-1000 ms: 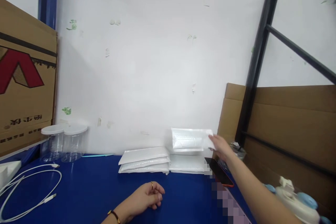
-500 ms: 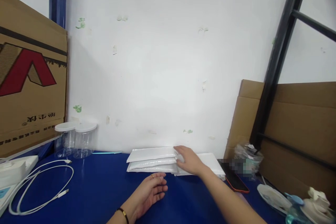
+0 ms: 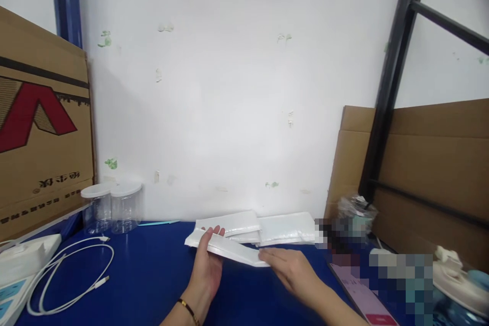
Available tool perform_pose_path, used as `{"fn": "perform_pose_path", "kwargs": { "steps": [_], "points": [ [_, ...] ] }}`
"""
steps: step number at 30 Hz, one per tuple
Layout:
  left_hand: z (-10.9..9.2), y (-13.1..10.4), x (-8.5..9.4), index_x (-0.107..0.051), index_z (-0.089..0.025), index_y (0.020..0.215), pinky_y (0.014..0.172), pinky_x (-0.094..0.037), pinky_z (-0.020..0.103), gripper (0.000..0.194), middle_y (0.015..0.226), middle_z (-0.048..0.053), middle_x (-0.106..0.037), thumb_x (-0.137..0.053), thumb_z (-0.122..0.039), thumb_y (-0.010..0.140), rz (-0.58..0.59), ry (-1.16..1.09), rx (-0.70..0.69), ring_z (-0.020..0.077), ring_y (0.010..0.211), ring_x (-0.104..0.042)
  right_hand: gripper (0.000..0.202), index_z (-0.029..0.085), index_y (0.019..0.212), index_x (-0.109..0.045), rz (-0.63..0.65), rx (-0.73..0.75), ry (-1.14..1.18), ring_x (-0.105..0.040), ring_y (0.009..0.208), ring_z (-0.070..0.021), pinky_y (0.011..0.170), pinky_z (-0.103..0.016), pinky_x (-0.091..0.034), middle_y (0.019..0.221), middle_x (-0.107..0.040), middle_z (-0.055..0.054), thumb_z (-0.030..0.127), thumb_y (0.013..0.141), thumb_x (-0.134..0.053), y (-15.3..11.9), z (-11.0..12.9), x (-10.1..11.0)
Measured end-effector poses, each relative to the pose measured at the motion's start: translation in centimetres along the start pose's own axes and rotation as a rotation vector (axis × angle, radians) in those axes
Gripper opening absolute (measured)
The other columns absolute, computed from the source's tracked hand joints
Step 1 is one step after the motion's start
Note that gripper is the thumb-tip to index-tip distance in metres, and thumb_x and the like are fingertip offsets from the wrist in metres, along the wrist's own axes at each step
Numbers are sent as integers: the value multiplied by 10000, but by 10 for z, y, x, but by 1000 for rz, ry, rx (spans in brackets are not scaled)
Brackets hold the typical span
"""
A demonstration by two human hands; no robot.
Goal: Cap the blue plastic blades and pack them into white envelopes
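The packet (image 3: 237,251) between the left hand (image 3: 208,261) and right hand (image 3: 292,268) is white, above a plain blue table (image 3: 141,275), with a white cable (image 3: 100,283) left of the left hand, a brown box (image 3: 49,153) printed red and black farther left, and a black post (image 3: 390,91) beyond the right hand.

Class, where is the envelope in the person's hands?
In the head view, the white envelope is low, just left of centre, held between the left hand and right hand, in front of other envelopes.

Bright light, pixelated lower right
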State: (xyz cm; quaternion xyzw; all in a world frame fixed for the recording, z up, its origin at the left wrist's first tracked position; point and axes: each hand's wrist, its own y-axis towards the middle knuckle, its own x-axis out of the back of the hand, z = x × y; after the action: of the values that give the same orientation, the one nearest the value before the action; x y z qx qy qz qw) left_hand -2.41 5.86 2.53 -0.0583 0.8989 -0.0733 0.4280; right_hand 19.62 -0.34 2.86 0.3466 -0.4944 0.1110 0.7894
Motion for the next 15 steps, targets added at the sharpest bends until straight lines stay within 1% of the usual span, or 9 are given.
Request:
{"fn": "perform_pose_path", "kwargs": {
  "steps": [2,3,5,6,7,9,11,13,15],
  "points": [
    [1,-4,-2,-425,-307,1226,967,-441,335,482,1049,5,-640,-629,-256,792,29,43,-96,168,1078,-576,455,323,1315,-461,47,-114,88,-487,1210,-225,1020,-372,-380,1321,-527,-33,263,864,-485,-15,-3,-4],
    [1,-6,-4,-419,-312,1242,987,-421,347,515,1041,4,-645,-645,-256,782,49,67,-147,173,1095,-566,599,303,1358,-401,66,-182,143,-432,1256,-250,1052,-390,-340,1378,-462,-51,317,793,-597,-20,-7,-6],
    [2,-13,-8,-421,-311,1258,1024,-380,377,524,1064,15,-645,-648,-287,786,83,101,-225,187,1143,-535,1015,245,1433,-241,107,-303,254,-303,1328,-301,1098,-421,-252,1471,-299,-101,390,581,-773,-25,-17,-11],
    [2,-17,-11,-421,-311,1264,1037,-363,387,519,1086,20,-640,-640,-301,794,103,111,-252,192,1166,-518,1156,223,1448,-179,131,-348,300,-255,1346,-317,1109,-430,-218,1492,-238,-121,403,498,-811,-27,-23,-14],
    [2,-21,-13,-418,-316,1271,1044,-353,392,518,1107,22,-634,-633,-309,800,124,119,-272,195,1183,-503,1221,211,1454,-147,154,-379,333,-222,1356,-325,1115,-437,-193,1500,-205,-131,410,458,-825,-28,-28,-17],
    [2,-28,-18,-407,-334,1285,1046,-351,393,535,1147,18,-621,-632,-316,800,168,135,-301,201,1204,-485,1238,199,1453,-151,185,-411,361,-191,1362,-337,1117,-452,-166,1499,-203,-140,424,442,-828,-29,-34,-22],
    [3,-35,-23,-400,-348,1293,1035,-364,385,557,1175,14,-610,-641,-326,791,199,148,-319,206,1211,-479,1232,194,1450,-171,185,-419,355,-186,1358,-355,1114,-469,-158,1492,-223,-144,442,438,-829,-28,-34,-25],
    [3,-40,-28,-396,-351,1296,1025,-378,371,572,1187,12,-606,-648,-339,783,219,156,-337,207,1209,-481,1213,196,1446,-195,160,-409,340,-224,1343,-364,1106,-474,-177,1478,-263,-144,464,445,-825,-26,-29,-27],
    [1,-43,-33,-392,-347,1301,1022,-380,362,588,1188,12,-607,-654,-349,775,236,165,-367,206,1205,-486,1158,201,1438,-224,119,-390,327,-296,1315,-348,1094,-456,-224,1453,-321,-137,490,481,-808,-24,-22,-26]
  ]
}}
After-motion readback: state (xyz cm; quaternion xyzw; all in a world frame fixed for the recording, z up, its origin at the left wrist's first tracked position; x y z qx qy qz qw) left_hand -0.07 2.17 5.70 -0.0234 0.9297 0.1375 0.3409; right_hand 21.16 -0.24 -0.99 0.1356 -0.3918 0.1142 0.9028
